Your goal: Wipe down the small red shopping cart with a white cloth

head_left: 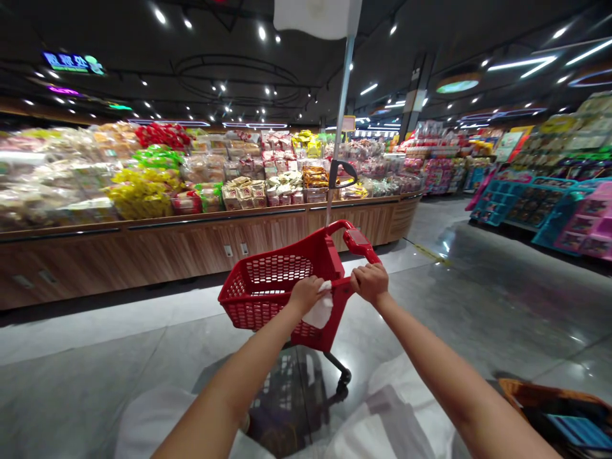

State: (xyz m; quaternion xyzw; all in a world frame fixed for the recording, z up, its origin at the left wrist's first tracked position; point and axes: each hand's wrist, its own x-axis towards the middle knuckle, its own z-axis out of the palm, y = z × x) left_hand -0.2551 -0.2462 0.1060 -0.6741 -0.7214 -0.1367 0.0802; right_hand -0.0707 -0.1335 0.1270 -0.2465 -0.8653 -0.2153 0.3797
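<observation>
A red plastic shopping cart [268,262] stands before me, its perforated basket pointing left. My right hand [370,282] is closed round the end of its red handle [357,241]. At the basket's near rim, my left hand [306,296] is closed on a crumpled white cloth or tissue [319,312], which hangs against the cart's side. Whether those fingers also grip the rim I cannot tell. A grey pole [343,95] with a black bracket [341,174] rises behind the handle, under a white panel [317,16].
A long wood-panelled display counter [162,255] piled with bagged snacks runs across beyond the cart. To the right are blue and pink racks [516,194] with packaged goods. Grey polished floor [459,293] lies between. An orange-and-black item [564,408] is at lower right.
</observation>
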